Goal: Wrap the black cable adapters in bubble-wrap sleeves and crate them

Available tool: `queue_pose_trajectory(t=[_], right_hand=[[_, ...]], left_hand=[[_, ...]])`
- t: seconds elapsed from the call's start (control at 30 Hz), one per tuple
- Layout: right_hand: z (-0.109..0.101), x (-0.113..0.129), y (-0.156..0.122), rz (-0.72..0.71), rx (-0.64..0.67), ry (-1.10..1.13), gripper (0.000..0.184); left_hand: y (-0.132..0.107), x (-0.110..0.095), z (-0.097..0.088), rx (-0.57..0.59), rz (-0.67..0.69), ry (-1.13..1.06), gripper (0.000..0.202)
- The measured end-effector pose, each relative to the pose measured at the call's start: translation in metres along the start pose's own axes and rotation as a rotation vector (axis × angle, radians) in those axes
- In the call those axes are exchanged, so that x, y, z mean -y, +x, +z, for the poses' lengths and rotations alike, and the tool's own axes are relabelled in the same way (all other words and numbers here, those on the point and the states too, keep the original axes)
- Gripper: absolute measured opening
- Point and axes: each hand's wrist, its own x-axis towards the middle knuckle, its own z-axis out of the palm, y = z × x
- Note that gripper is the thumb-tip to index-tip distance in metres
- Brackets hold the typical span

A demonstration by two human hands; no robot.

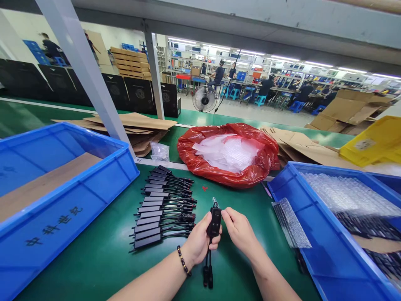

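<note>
My left hand (202, 236) is closed around a small black inline control box (215, 221), held upright. Two short cables with black connectors (208, 276) hang below it, and a clear tip sticks out at its top. My right hand (239, 228) has thumb and forefinger pinched at the box's upper right edge; whatever lies between them is hidden. Left of my hands, a row of similar black boxes with cables (152, 220) lies on the green table (103, 267). Some tiny red pieces (204, 188) rest beyond the held box.
A red plastic bag (200, 169) of clear wrap sits ahead. Blue bins stand at the left (72, 213) and right (300, 217); the right one holds bubble wrap (347, 192) and black parts. A bubble-wrap pouch (291, 223) leans nearby. A metal post (94, 79) rises ahead-left.
</note>
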Motion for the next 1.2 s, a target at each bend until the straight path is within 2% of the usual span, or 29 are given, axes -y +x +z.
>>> queue_pose_trajectory(t=[0.1, 0.2, 0.3, 0.4, 0.47, 0.53, 0.63, 0.7, 0.8, 0.9, 0.97, 1.1, 1.2], right_hand=[[-0.005, 0.001, -0.002, -0.055, 0.021, 0.065, 0.041], [-0.012, -0.002, 0.007, -0.096, 0.046, 0.058, 0.044], [-0.01, -0.011, 0.029, -0.036, 0.088, -0.217, 0.04], [0.001, -0.02, 0.048, 0.037, 0.177, -0.508, 0.028], [0.007, -0.022, 0.054, 0.071, 0.199, -0.575, 0.024], [0.005, -0.019, 0.059, 0.09, 0.163, -0.582, 0.025], [-0.016, -0.012, 0.079, 0.107, 0.017, -0.639, 0.027], [-0.038, -0.01, 0.107, 0.141, -0.069, -0.711, 0.03], [-0.065, -0.019, 0.157, 0.222, -0.064, -0.77, 0.029], [-0.074, -0.034, 0.193, 0.275, -0.045, -0.801, 0.034], [-0.071, -0.042, 0.204, 0.295, -0.019, -0.81, 0.043], [-0.069, -0.044, 0.207, 0.301, 0.043, -0.795, 0.027], [-0.078, -0.038, 0.198, 0.292, 0.033, -0.773, 0.029]], left_hand=[[0.0, -0.001, 0.001, -0.014, 0.011, -0.002, 0.043], [0.0, -0.003, 0.002, -0.085, 0.042, -0.024, 0.044], [0.001, -0.005, 0.002, -0.192, 0.111, -0.06, 0.041], [0.001, -0.007, 0.001, -0.187, 0.202, -0.068, 0.026], [-0.001, -0.008, 0.001, -0.145, 0.256, -0.038, 0.033], [-0.002, -0.009, 0.002, -0.13, 0.284, -0.002, 0.044], [-0.004, -0.01, 0.004, -0.136, 0.25, 0.017, 0.037], [-0.004, -0.011, 0.006, -0.131, 0.205, 0.014, 0.027], [-0.004, -0.012, 0.005, -0.11, 0.163, 0.025, 0.021], [-0.003, -0.013, 0.003, -0.084, 0.163, 0.051, 0.019], [-0.003, -0.013, 0.001, -0.068, 0.168, 0.06, 0.018], [-0.003, -0.013, 0.001, -0.032, 0.161, 0.065, 0.02], [-0.004, -0.012, 0.0, 0.003, 0.146, 0.071, 0.021]])
